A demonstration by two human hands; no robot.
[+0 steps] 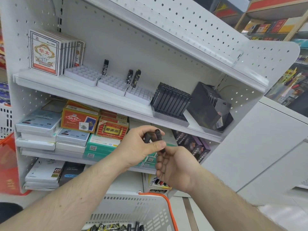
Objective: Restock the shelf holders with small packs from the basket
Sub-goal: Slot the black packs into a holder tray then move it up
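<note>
Fingers: my left hand (140,144) grips two small dark packs (154,136) at frame centre; my right hand (173,167) pinches the lower end of one.
Basket: white basket (133,209), bottom centre, holds more packs (115,226).
Holders: three white grid holders (110,82) on the upper shelf (93,95), three packs standing in them.

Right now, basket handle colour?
Orange, on the white basket's handle, clearest in the head view.

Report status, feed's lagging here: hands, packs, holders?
Left hand and right hand both grip dark packs. White holders nearly empty. Basket below. Nothing blocking.
</note>
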